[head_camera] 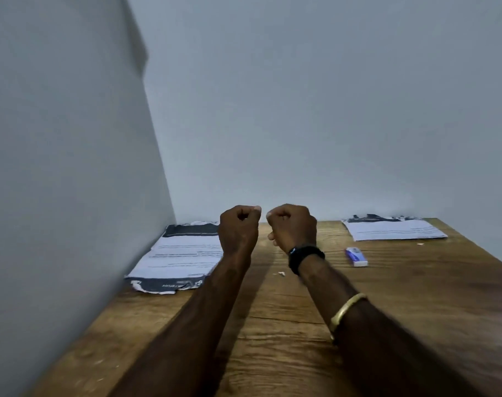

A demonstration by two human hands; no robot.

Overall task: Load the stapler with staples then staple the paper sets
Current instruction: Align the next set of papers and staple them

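Paper lay in two thin sets flat on the wooden counter (272, 325): the left paper set (181, 253) at nine o'clock of the left hand (238, 230), against the side wall, its near edge ragged; the right paper set (393, 229) at three o'clock of the right hand (292, 227). Light and floppy, each looked best pinched at a squared corner. A small blue-and-white box (356, 257), probably staples, lay at four o'clock; it looked light and rigid, best taken by its long sides. No stapler showed. Both hands hovered as closed fists, with nothing visible in them.
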